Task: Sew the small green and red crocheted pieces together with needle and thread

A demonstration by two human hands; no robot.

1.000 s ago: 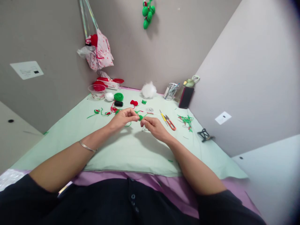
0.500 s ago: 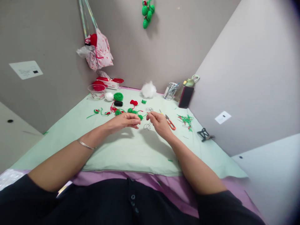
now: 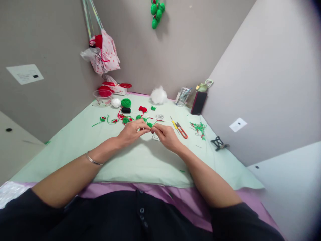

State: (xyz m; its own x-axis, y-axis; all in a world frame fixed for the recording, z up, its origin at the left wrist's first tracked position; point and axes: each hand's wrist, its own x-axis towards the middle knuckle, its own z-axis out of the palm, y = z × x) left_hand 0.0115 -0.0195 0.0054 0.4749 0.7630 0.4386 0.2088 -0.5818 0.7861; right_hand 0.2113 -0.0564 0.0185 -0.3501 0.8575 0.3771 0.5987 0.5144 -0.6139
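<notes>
Toward eleven o'clock hangs a pink, red-spotted cloth bag (image 3: 109, 53) (its straps multicoloured). At two, a dark, red-edged rectangular phone (image 3: 199, 103) stands before a green-lidded bottle (image 3: 201, 87); at three, a white rectangular wall plate (image 3: 238, 125).

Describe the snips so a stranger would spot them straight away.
On the pale green cloth, find the right hand. Just to its right lie the snips, beside a slim yellow tool. Unlike that neighbour, they have orange handles and dark blades.

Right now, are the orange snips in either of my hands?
No, the orange snips lie on the pale green cloth beside the yellow-handled tool, to the right of your right hand.
</notes>
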